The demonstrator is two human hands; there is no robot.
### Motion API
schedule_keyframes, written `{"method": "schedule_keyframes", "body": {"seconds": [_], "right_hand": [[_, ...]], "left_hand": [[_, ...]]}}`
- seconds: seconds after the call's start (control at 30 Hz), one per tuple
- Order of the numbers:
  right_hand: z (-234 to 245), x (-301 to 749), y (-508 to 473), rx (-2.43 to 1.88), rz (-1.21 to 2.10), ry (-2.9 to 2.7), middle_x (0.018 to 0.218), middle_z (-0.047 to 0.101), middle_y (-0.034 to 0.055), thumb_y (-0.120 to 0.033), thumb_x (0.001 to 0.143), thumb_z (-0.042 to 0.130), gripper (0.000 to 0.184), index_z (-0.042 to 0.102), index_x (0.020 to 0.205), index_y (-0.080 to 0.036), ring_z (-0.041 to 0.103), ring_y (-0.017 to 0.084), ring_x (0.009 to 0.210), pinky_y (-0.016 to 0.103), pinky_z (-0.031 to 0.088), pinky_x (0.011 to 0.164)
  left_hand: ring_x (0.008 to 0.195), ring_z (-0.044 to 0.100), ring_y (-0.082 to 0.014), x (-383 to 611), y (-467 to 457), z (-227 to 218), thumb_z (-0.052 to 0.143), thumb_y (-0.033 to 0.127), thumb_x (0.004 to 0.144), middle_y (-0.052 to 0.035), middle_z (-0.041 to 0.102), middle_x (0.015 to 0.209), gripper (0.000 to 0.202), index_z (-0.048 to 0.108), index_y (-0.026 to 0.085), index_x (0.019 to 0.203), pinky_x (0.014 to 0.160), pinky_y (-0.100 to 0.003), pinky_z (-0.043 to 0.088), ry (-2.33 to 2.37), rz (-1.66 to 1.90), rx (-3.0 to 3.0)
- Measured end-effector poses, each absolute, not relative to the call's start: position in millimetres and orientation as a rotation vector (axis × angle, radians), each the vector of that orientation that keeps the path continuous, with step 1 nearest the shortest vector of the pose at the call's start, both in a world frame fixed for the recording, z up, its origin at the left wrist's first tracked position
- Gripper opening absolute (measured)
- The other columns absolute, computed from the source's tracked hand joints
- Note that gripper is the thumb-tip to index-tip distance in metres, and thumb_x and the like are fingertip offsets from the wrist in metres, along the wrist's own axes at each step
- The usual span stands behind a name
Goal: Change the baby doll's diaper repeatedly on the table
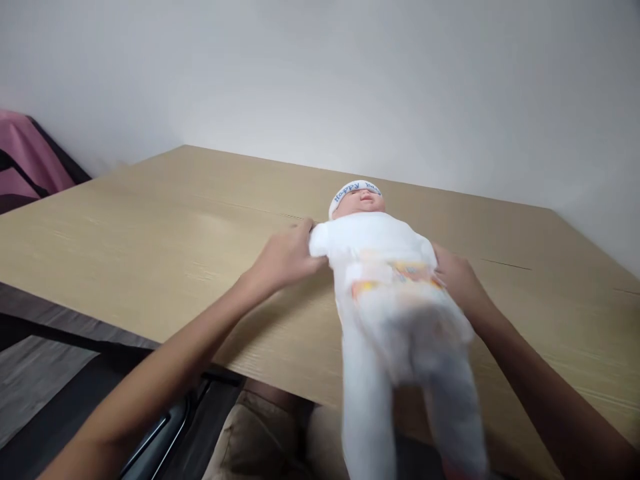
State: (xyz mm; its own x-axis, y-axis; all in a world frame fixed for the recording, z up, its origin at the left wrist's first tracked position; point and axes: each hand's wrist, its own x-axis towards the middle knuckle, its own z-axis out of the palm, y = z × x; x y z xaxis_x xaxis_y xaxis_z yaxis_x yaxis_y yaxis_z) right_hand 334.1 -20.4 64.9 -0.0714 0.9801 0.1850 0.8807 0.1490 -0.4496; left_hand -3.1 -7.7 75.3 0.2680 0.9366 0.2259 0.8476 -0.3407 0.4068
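Note:
A baby doll [377, 240] in white clothes and a white cap with blue lettering lies face up, its head toward the wall and its legs reaching toward me past the table's near edge. Around its hips is a diaper [395, 300] with orange and yellow print, smeared by motion. My left hand [293, 253] is closed around the doll's sleeve and arm on the left. On the other side my right hand [457, 280] grips the doll by its arm or flank; its fingertips are hidden behind the doll.
A light wooden table [200, 247] stands against a pale wall [320, 87]. Pink fabric [33, 153] hangs at the far left. Below the near edge are a black chair [65, 407] and my knees in beige trousers [255, 433].

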Motion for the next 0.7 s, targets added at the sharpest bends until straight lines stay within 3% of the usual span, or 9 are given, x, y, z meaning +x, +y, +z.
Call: {"method": "schedule_keyframes", "body": {"seconds": [0.1,0.17,0.27,0.33,0.4,0.47,0.57,0.7], "right_hand": [[82,350,-87,-1.625,0.314,-2.080,0.123,0.085,0.0104,-0.038,0.094,0.060,0.051,0.073,0.141,-0.025,0.080,0.032,0.103,0.037,0.057,0.078],[89,355,-131,-1.498,0.269,-2.141,0.119,0.085,0.0092,-0.033,0.093,0.061,0.050,0.071,0.142,-0.028,0.081,0.033,0.099,0.039,0.060,0.075],[87,353,-190,-1.255,0.213,-2.277,0.126,0.083,0.0070,-0.031,0.095,0.063,0.054,0.067,0.149,-0.037,0.082,0.033,0.102,0.039,0.064,0.077],[77,343,-226,-1.134,0.197,-2.360,0.129,0.082,0.0062,-0.033,0.098,0.064,0.054,0.066,0.151,-0.039,0.081,0.033,0.107,0.040,0.065,0.085],[62,325,-257,-1.077,0.265,-2.435,0.122,0.083,0.0068,-0.029,0.096,0.064,0.053,0.067,0.149,-0.037,0.080,0.031,0.105,0.039,0.063,0.088],[41,301,-283,-1.072,0.412,-2.492,0.118,0.082,0.0081,-0.022,0.092,0.064,0.056,0.069,0.147,-0.032,0.078,0.031,0.104,0.039,0.062,0.089],[4,265,-304,-1.141,0.611,-2.414,0.128,0.080,0.0106,-0.019,0.088,0.062,0.058,0.067,0.145,-0.024,0.074,0.032,0.116,0.045,0.058,0.103],[-53,244,-300,-1.307,0.825,-2.195,0.137,0.078,0.0090,-0.014,0.090,0.059,0.054,0.070,0.141,-0.028,0.071,0.030,0.127,0.043,0.056,0.111]], "left_hand": [[0.096,0.067,-0.0325,-6,-118,73,0.067,0.047,0.094,-0.0100,0.071,0.101,0.030,0.057,0.022,0.109,0.079,-0.041,0.055,1.589,0.828,2.282],[0.101,0.069,-0.0316,-5,-191,56,0.065,0.042,0.100,-0.0110,0.071,0.111,0.029,0.058,0.024,0.120,0.083,-0.044,0.060,1.539,0.938,2.169],[0.119,0.074,-0.0356,-10,-285,13,0.069,0.040,0.098,-0.0143,0.071,0.137,0.061,0.050,0.030,0.155,0.091,-0.048,0.067,1.394,0.913,2.007],[0.124,0.075,-0.0417,-23,-334,-19,0.077,0.045,0.091,-0.0109,0.075,0.137,0.078,0.048,0.039,0.162,0.094,-0.054,0.069,1.462,0.831,1.915],[0.123,0.076,-0.0468,-42,-373,-45,0.079,0.047,0.087,-0.0088,0.079,0.130,0.081,0.050,0.045,0.162,0.093,-0.060,0.069,1.515,0.774,1.878],[0.124,0.077,-0.0481,-62,-403,-63,0.076,0.046,0.087,-0.0103,0.079,0.132,0.079,0.049,0.043,0.162,0.094,-0.061,0.068,1.545,0.753,1.865],[0.117,0.081,-0.0413,-84,-429,-80,0.068,0.041,0.092,-0.0141,0.078,0.136,0.073,0.041,0.032,0.160,0.091,-0.050,0.068,1.523,0.644,1.810],[0.107,0.081,-0.0344,-92,-430,-93,0.060,0.042,0.099,-0.0127,0.078,0.126,0.053,0.042,0.023,0.145,0.093,-0.042,0.062,1.516,0.356,1.683]]}}
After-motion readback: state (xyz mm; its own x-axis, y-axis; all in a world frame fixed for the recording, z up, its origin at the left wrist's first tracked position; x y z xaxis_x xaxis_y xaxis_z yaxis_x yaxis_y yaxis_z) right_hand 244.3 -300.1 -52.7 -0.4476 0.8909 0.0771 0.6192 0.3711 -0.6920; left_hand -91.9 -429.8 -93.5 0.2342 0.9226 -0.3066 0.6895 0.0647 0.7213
